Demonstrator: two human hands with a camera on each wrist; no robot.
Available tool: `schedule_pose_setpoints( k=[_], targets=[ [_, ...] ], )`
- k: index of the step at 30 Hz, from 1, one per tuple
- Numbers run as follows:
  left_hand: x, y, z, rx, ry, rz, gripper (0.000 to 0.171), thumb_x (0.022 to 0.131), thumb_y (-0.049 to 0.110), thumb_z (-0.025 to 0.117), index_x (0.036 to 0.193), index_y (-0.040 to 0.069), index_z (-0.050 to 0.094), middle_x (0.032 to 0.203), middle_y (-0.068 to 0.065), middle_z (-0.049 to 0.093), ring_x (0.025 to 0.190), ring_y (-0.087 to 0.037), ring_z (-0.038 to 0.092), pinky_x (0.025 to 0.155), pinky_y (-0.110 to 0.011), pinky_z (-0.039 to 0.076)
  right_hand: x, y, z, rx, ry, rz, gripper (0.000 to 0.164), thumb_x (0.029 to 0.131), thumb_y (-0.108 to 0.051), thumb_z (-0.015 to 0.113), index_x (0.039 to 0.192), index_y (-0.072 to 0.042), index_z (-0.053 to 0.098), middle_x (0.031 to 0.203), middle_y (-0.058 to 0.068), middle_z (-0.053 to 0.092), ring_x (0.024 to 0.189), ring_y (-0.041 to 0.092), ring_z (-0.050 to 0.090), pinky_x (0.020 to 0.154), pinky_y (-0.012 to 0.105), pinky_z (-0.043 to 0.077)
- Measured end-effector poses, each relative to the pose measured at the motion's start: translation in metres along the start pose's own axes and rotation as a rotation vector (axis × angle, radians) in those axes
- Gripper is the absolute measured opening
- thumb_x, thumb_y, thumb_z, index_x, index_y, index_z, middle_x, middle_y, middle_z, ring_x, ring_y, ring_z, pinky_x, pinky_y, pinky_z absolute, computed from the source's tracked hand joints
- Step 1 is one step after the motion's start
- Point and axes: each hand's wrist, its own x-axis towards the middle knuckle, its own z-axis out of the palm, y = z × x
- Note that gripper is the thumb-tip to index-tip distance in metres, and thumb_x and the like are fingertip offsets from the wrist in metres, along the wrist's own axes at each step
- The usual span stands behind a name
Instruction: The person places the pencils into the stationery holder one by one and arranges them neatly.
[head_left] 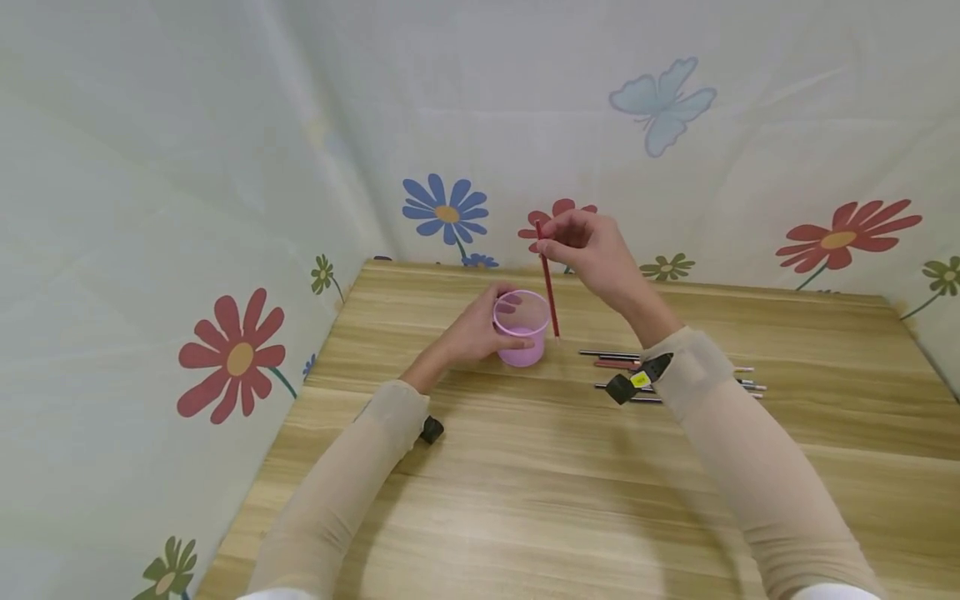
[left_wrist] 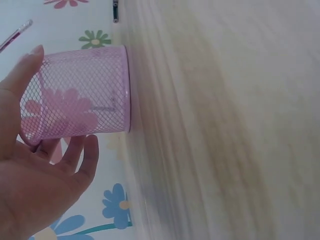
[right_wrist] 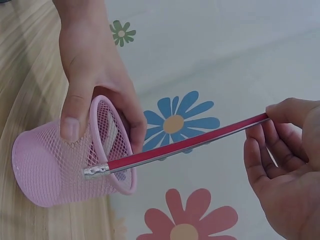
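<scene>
A pink mesh pen holder (head_left: 522,348) stands upright on the wooden table, its rim facing up. My left hand (head_left: 471,333) grips its side, thumb in front and fingers around the far side. Above and to the right, my right hand (head_left: 596,254) pinches a red pencil (right_wrist: 185,142) by its upper end between thumb and fingertips. The pencil hangs nearly upright beside the holder's rim, its metal-banded eraser end (right_wrist: 96,171) pointing down. In the left wrist view the mesh wall of the holder (left_wrist: 82,92) shows no pencils inside.
Several dark pencils and a reddish pencil (head_left: 617,364) lie on the table (head_left: 487,500) to the right, partly hidden under my right wrist. A flower-printed cloth (head_left: 510,108) hangs close along the table's back and left edges.
</scene>
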Motion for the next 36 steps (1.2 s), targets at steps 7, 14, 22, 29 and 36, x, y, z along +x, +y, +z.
schedule_pose_setpoints(
  k=[7,14,22,29,36],
  targets=[
    [0.003,-0.001,-0.002,0.012,-0.037,-0.003,0.097,0.079,0.028,0.096,0.157,0.012,0.039,0.145,-0.005,0.056,0.132,-0.02,0.055,0.112,-0.039,0.05,0.005,-0.002,0.001,0.123,0.08,-0.012,0.018,0.1,-0.006,0.073,0.114,0.005,0.068,0.106,0.017,0.07,0.09,0.021,0.078,0.074,0.025,0.061],
    [0.002,-0.004,-0.002,-0.057,-0.043,0.027,0.103,0.079,0.024,0.096,0.16,0.011,0.033,0.151,-0.008,0.051,0.136,-0.025,0.053,0.115,-0.041,0.048,0.006,-0.006,0.0,0.114,0.179,0.042,0.014,0.099,-0.011,0.075,0.111,-0.004,0.07,0.108,0.009,0.069,0.097,0.021,0.069,0.076,0.023,0.06],
    [-0.001,-0.006,-0.001,-0.16,-0.024,0.007,0.097,0.085,0.024,0.091,0.161,0.007,0.034,0.154,-0.008,0.048,0.138,-0.027,0.053,0.115,-0.043,0.048,0.01,0.003,0.006,0.191,0.246,0.044,0.011,0.099,-0.007,0.075,0.109,-0.004,0.071,0.106,0.009,0.068,0.095,0.02,0.069,0.076,0.022,0.062],
    [-0.001,-0.006,-0.001,-0.177,-0.021,0.019,0.088,0.086,0.028,0.091,0.157,0.011,0.04,0.151,-0.004,0.052,0.136,-0.023,0.054,0.112,-0.044,0.051,0.011,0.022,0.014,0.147,0.265,0.067,0.014,0.099,-0.008,0.076,0.109,-0.002,0.07,0.103,0.008,0.068,0.095,0.019,0.069,0.082,0.028,0.062],
    [-0.003,-0.006,0.0,-0.198,-0.036,0.007,0.09,0.088,0.028,0.089,0.159,0.013,0.036,0.155,-0.005,0.048,0.138,-0.023,0.052,0.114,-0.043,0.049,0.008,0.047,0.025,0.138,0.241,0.112,0.015,0.099,-0.006,0.075,0.111,0.001,0.07,0.105,0.013,0.073,0.098,0.021,0.069,0.089,0.027,0.06]
  ],
)
